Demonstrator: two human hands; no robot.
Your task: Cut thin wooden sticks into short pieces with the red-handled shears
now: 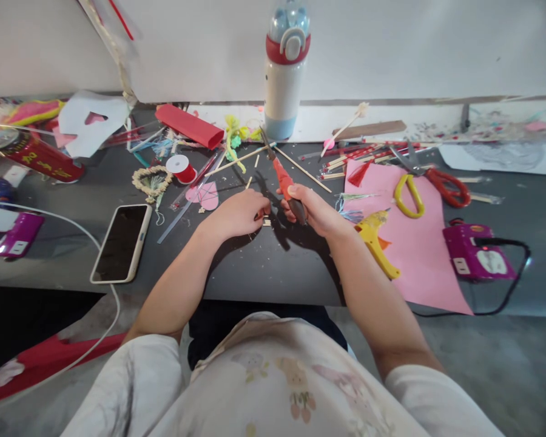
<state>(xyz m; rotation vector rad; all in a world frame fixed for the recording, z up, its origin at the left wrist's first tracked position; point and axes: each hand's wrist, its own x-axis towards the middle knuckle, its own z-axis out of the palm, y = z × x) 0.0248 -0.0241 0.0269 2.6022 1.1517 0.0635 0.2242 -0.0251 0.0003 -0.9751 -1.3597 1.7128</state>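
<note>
At a gray table (273,282), well inside its front edge, the right hand (313,209) grips red-handled pliers (282,175) (left hand (246,211) curled, contents unclear).

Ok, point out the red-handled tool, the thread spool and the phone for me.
Red-handled tool (283,176): head view, on the handle.
Thread spool (179,166): head view, on its white end.
Phone (121,244): head view, on the dark screen.

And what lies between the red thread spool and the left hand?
In the head view, a pink heart-shaped piece lies between the red thread spool and the left hand, with thin strips alongside.
</note>
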